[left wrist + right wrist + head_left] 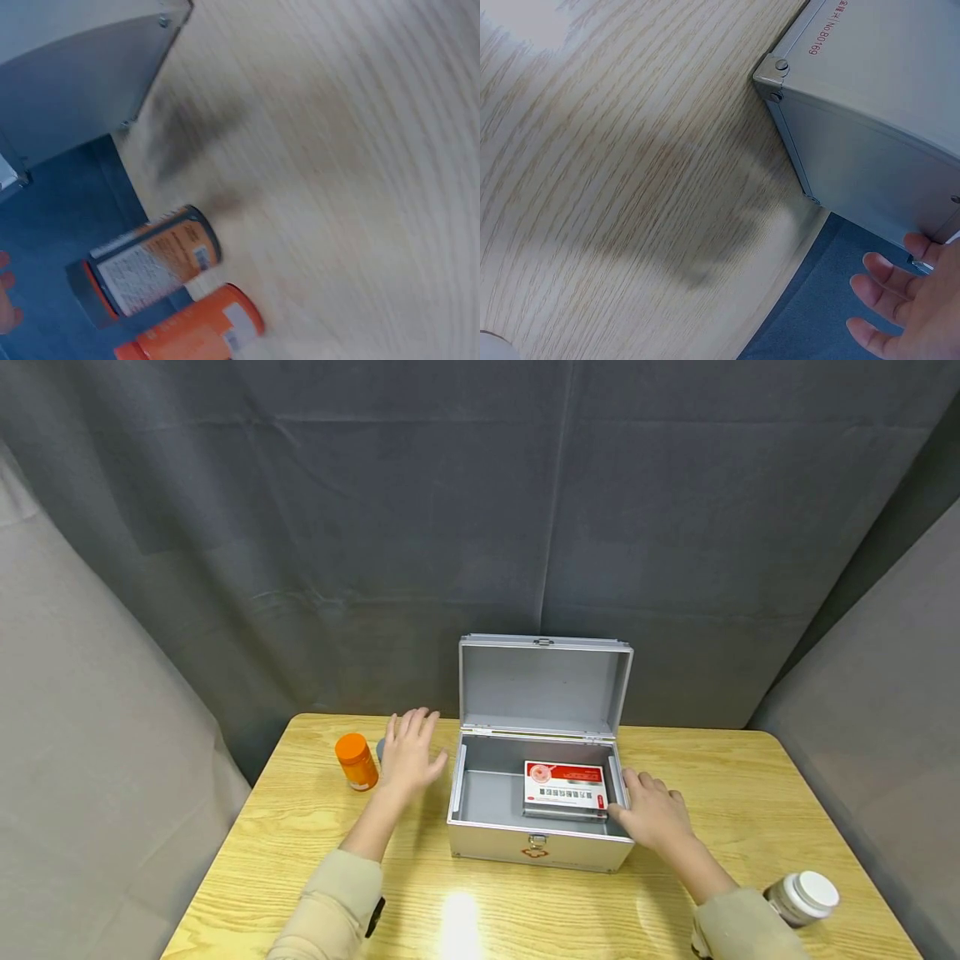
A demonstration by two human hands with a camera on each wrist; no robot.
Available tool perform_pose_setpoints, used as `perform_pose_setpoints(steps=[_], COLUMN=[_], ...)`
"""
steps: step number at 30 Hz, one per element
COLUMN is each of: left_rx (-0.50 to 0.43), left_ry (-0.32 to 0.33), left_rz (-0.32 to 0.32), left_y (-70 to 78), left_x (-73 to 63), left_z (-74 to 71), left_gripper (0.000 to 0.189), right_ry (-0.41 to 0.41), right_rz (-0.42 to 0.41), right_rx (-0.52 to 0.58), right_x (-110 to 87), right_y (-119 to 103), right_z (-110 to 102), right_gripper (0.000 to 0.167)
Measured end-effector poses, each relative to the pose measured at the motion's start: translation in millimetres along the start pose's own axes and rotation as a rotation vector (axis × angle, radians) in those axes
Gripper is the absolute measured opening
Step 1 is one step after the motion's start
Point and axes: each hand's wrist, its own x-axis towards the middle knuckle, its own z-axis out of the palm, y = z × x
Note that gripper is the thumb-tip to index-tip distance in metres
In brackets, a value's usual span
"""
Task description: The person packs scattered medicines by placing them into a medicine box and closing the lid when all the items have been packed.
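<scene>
A silver first-aid case [491, 839] stands on the table with its lid [543, 685] raised. Inside, toward its right end, lies a white and red medicine box [564, 787]. My left hand [407, 758], fingers spread and holding nothing, is between the case and an orange bottle [357, 762]. Behind that hand a dark-capped bottle [381, 749] is mostly hidden; the left wrist view shows its dark and orange label [154, 259]. At the case's right wall is my right hand [655, 810], thumb at the rim and fingers [877, 289] loosely extended along the outside.
A white-lidded jar [802, 897] stands at the table's front right, beside my right sleeve. Dark grey cloth [375, 568] hangs behind the table [712, 768], and pale cloth panels [97, 735] flank it on both sides.
</scene>
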Motion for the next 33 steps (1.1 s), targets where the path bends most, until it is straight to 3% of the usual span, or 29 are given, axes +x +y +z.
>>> perform_pose_setpoints(steps=[4, 9, 19, 28, 33], left_rx=[0.011, 0.012, -0.007, -0.049, -0.055], left_ry=[-0.055, -0.077, -0.148, -0.117, -0.150], left_rz=[-0.059, -0.096, -0.162, -0.202, -0.240], left_y=[-11.0, -22.3, -31.9, -37.2, -38.3], left_x=[-4.6, -9.3, -14.8, -17.4, -18.1], left_z=[6.9, 15.8, 23.2, 27.8, 26.9], left_gripper=[0.062, 0.060, 0.060, 0.056, 0.059], right_ry=[-0.001, 0.001, -0.007, -0.011, -0.010], right_rz=[0.000, -0.003, 0.002, 0.002, 0.002], right_rx=[-0.004, -0.004, 0.002, 0.001, 0.002], right_x=[0.3, 0.6, 0.2, -0.7, -1.2], right_y=[0.4, 0.5, -0.9, -1.0, -1.1], right_z=[-0.5, -1.1, -2.2, -3.1, -2.9], right_gripper=[0.066, 0.063, 0.062, 0.062, 0.061])
